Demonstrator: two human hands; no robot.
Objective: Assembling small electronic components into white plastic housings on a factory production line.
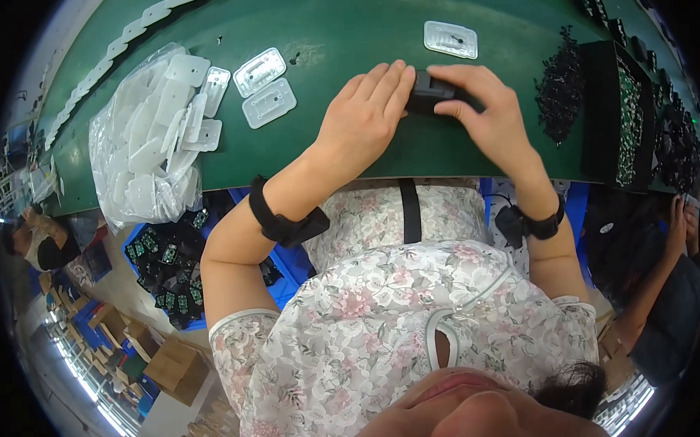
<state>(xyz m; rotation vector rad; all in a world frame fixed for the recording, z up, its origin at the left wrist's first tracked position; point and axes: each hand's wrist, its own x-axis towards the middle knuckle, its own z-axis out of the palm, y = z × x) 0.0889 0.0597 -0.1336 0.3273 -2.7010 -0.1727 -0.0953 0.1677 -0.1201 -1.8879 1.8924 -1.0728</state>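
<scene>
A small black plastic case (430, 90) is between my two hands at the near middle of the green table. My right hand (489, 108) curves its thumb and fingers around the case's right end. Flat and straight-fingered, my left hand (367, 115) lies against the case's left side; its thumb is hidden. Beyond the case lies a pale plastic plate (451, 40) with a small dark piece on it. To the left of my left hand are two more such plates, one silvery (259, 71) and one translucent (269, 103).
A clear bag of white plates (156, 135) sits at the left. On the right are a heap of small black parts (561, 87) and a black box with green circuit boards (630, 113). A blue bin (137, 238) of black parts stands below the table edge. Co-workers' arms (656, 283) show at right.
</scene>
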